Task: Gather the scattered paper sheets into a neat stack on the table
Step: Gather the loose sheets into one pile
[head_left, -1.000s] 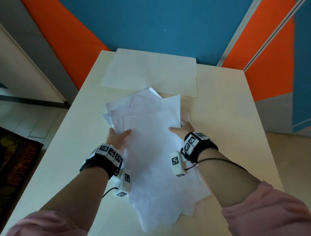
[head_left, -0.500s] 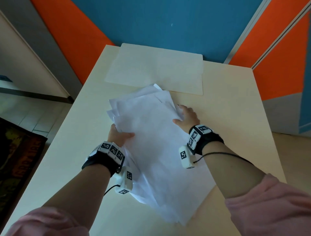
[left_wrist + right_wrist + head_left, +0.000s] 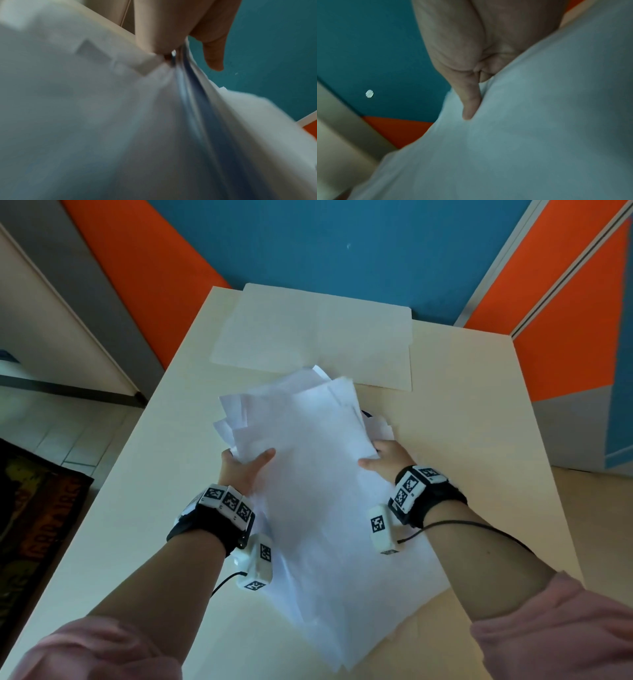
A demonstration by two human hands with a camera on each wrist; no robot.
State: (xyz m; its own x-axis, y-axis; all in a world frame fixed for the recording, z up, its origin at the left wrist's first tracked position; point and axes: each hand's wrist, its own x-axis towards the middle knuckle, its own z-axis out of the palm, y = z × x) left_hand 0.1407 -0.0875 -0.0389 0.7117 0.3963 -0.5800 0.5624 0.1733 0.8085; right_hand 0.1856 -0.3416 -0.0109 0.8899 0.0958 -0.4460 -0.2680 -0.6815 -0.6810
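Most of the gathering looks done, judging by how things lie: the loose paper sheets (image 3: 315, 481) are collected into one thick bundle over the middle of a pale table (image 3: 479, 440), but the bundle is not yet neat. Its far end is ragged, with several corners fanning out at different angles, and its near end splays toward the viewer, so squaring the edges and laying the stack flat remain to be done. The near end appears to rest on the tabletop while the far end seems raised in the hands, though how high cannot be told. A large cream sheet or folder (image 3: 318, 337) lies flat at the table's far edge, just beyond the bundle and apart from it; whether it belongs in the stack is unclear. The paper is plain white, thin and limp, bowing between the two hands. The left hand (image 3: 245, 469) grips the bundle's left edge, thumb pressed on top and fingers hidden beneath. In the blurred left wrist view the same sheets (image 3: 102, 121) bunch into folds under the left hand (image 3: 180, 27). The right hand (image 3: 385, 462) holds the right edge, thumb on top; its wrist view shows the right hand (image 3: 471, 54) with fingers curled against the paper (image 3: 539, 135).
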